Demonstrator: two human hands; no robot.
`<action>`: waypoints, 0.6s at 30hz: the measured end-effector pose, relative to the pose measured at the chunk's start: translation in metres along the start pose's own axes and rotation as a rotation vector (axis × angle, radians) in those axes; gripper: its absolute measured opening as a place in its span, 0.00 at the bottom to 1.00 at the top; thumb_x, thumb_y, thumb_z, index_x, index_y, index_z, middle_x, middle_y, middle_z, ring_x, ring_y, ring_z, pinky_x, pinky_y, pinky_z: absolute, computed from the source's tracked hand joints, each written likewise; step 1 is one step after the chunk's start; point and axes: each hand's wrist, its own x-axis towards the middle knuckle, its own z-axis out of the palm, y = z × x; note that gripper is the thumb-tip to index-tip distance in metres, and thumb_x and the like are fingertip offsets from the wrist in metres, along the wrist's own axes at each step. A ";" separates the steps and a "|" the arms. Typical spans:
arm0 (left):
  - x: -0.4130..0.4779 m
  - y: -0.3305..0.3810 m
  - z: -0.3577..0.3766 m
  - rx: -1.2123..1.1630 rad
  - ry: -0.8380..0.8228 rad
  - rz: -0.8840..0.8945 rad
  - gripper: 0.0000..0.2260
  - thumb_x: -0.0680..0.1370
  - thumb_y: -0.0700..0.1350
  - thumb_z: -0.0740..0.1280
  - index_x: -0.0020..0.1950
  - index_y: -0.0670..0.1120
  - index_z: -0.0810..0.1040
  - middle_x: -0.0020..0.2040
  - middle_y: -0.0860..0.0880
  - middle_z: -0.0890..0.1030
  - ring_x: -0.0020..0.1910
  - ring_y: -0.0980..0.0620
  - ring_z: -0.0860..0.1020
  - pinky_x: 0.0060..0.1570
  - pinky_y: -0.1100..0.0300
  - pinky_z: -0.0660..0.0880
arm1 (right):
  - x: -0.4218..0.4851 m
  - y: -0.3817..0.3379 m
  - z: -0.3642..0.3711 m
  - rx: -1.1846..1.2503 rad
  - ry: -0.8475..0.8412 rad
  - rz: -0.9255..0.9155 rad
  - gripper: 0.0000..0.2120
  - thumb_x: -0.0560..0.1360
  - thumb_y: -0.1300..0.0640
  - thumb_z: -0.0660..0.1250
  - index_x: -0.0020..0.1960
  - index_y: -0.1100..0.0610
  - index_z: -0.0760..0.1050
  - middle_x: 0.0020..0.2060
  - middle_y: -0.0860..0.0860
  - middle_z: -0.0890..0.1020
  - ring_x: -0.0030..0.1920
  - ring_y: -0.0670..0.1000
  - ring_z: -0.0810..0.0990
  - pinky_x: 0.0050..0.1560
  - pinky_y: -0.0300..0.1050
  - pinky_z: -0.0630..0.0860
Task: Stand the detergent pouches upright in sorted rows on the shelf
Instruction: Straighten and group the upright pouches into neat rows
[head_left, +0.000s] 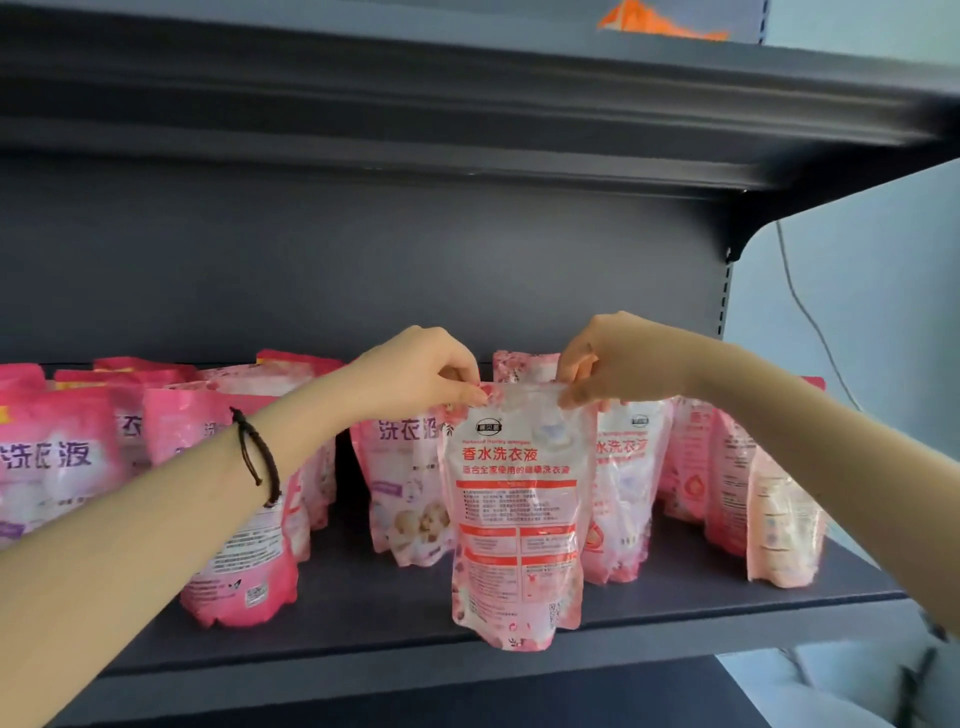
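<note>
A pale pink pouch (517, 519) w/ red print is held upright at the front of the dark shelf (363, 597), approx. in the middle; its top seam is pinched at the left corner by the left hand (421, 371) and at the right corner by the right hand (613, 358); in both hands the thumb and fingers are curled and pressed together on the seam; the bottom of the pouch is seen at the front edge of the shelf, but whether it rests on the board or hangs just above cannot be told.

Just behind it, to the left, a pouch with purple characters (408, 483) is stood upright; to the right, a group of right pouches (779, 519) is seen, upright or slightly tilted, some w/ the back side turned to the front; on the left side of the shelf the left pouches (57, 457) are stood in darker pink, several deep; in front of them one back-facing pouch (244, 561) is partly hidden by the left forearm.

A black cord (258, 454) is worn on the left wrist; the grey back panel (363, 260) is seen behind the goods; the upper shelf (467, 104) is seen above, blurred, w/ an orange object (660, 21) on it; a thin cable (800, 306) is seen on the wall at the right.
</note>
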 end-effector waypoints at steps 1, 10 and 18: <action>0.006 0.008 0.008 -0.027 -0.003 0.014 0.09 0.75 0.50 0.70 0.35 0.54 0.78 0.33 0.56 0.81 0.30 0.63 0.75 0.37 0.63 0.71 | -0.006 0.011 -0.002 0.014 -0.007 0.014 0.05 0.74 0.55 0.71 0.47 0.56 0.82 0.35 0.46 0.83 0.33 0.46 0.82 0.33 0.34 0.76; 0.059 0.055 0.077 -0.189 0.109 0.000 0.08 0.76 0.48 0.69 0.43 0.44 0.82 0.34 0.53 0.79 0.29 0.62 0.74 0.36 0.60 0.70 | -0.031 0.098 0.011 0.197 0.085 0.165 0.03 0.76 0.61 0.66 0.44 0.58 0.78 0.42 0.53 0.84 0.29 0.48 0.84 0.30 0.40 0.80; 0.069 0.073 0.125 -0.244 0.453 -0.090 0.06 0.78 0.49 0.67 0.46 0.50 0.82 0.35 0.58 0.80 0.29 0.67 0.74 0.30 0.68 0.64 | -0.076 0.118 0.105 0.222 0.620 -0.033 0.31 0.69 0.49 0.75 0.67 0.46 0.65 0.68 0.47 0.63 0.56 0.44 0.72 0.48 0.38 0.76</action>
